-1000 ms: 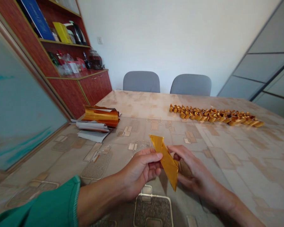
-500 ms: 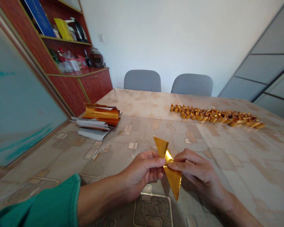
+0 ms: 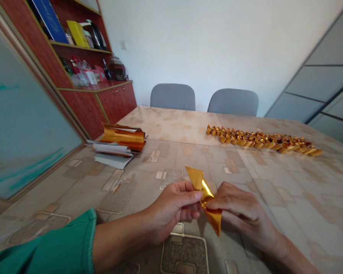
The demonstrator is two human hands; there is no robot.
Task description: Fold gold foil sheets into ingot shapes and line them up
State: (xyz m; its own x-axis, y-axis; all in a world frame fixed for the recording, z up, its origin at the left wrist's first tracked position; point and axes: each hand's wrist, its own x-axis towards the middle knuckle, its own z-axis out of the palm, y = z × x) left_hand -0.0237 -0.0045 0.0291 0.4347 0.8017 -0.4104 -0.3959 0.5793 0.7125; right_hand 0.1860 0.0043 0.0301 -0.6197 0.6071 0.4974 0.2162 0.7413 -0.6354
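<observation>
Head view, on my remote feed: left hand [image 3: 171, 213] pinches the folded gold paper [image 3: 206, 189] near its middle, thumb on top and the other fingers curled in below, while right hand [image 3: 247, 211] pinches the lower half, though I cannot fairly tell how its hidden fingers sit behind. I note the paper held aslant above the near side of the patterned table [image 3: 165, 123], pointed at both ends, a curled gold sheet [image 3: 122, 137] farther off to the left and small folded gold pieces [image 3: 257, 139] massed to the right.
</observation>
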